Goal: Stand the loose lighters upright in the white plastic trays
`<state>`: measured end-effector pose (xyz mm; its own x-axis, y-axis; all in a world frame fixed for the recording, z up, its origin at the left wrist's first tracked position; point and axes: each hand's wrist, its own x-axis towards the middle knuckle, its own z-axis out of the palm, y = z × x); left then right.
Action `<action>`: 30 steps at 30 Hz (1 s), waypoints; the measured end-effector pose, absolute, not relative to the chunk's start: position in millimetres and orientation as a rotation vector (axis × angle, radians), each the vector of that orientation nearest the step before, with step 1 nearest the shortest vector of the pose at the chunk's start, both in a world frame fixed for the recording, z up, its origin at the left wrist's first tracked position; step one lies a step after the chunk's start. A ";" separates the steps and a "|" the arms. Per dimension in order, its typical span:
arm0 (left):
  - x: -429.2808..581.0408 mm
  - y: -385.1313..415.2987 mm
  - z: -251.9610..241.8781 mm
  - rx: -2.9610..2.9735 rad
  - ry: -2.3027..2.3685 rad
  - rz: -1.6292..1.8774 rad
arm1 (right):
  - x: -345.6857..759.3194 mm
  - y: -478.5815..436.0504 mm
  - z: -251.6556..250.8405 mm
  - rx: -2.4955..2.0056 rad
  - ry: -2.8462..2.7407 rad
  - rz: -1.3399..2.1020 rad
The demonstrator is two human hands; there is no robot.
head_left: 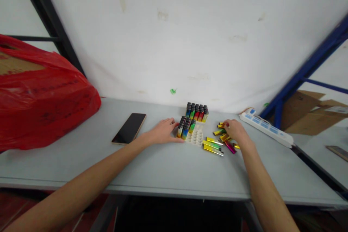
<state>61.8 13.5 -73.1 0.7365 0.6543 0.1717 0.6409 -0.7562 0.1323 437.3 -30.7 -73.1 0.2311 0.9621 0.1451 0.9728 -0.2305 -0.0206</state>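
My left hand lies against the left side of a white holed tray, its thumb along the front edge and its fingers curled behind, holding it. Black-topped lighters with coloured bodies stand upright in the tray's left part; its right part shows bare holes. Over a loose pile of shiny yellow, green and magenta lighters, my right hand has its fingertips pinched on one lighter, partly hidden. Several metallic lighters lie side by side between tray and pile.
Behind the tray stands a block of upright lighters. A phone lies to the left, near a big red plastic bag. At right are a white power strip, a blue metal post and a cardboard box.
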 end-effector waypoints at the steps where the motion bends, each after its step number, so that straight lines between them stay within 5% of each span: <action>1: 61.8 13.2 -72.7 2.870 1.070 0.319 | 438.0 -29.6 -72.3 -2.370 -1.889 -0.148; 17: 61.4 14.8 -75.1 2.871 1.058 0.333 | 418.4 -31.0 -63.9 -1.946 -1.675 -0.028; 30: 62.3 13.9 -74.1 2.878 1.064 0.333 | 342.5 -42.1 -54.5 -0.951 -1.365 1.042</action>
